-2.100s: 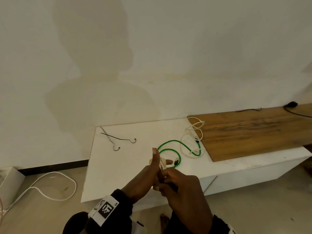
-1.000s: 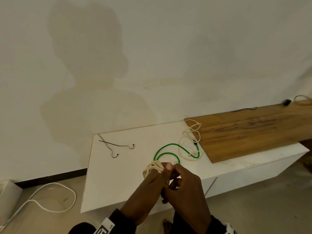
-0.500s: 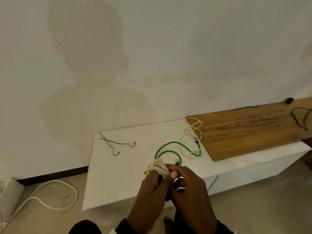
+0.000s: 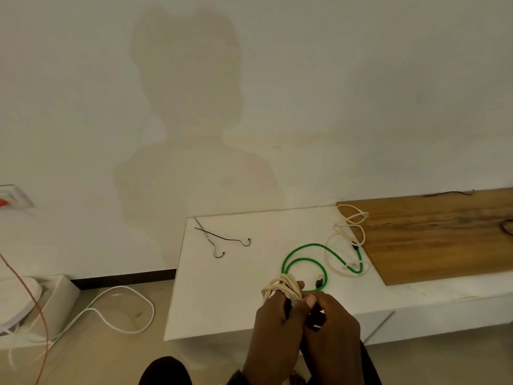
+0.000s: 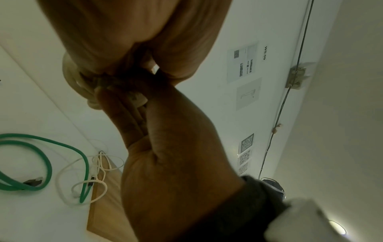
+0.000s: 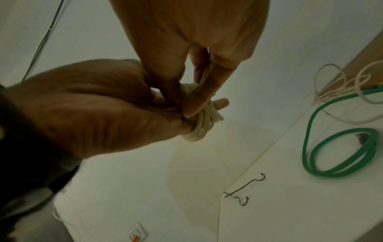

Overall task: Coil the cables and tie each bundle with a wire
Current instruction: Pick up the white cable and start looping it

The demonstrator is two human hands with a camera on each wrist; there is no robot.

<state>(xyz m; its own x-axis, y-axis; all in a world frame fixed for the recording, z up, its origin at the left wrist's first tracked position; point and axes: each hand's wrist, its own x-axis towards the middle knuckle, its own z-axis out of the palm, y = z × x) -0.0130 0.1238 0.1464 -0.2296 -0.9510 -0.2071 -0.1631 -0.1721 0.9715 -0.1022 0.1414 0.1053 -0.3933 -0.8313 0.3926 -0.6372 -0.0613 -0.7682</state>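
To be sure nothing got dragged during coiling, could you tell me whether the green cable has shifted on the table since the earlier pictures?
No. The green cable keeps its double loop, its far end still beside the wooden board.

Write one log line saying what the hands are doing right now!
left hand: holds cream cable coil | right hand: pinches at the coil | green cable: loose on table | spare wires: untouched

board (image 4: 433, 240): grained wood, matt | table (image 4: 238, 290): smooth white | green cable (image 4: 305, 247): braided
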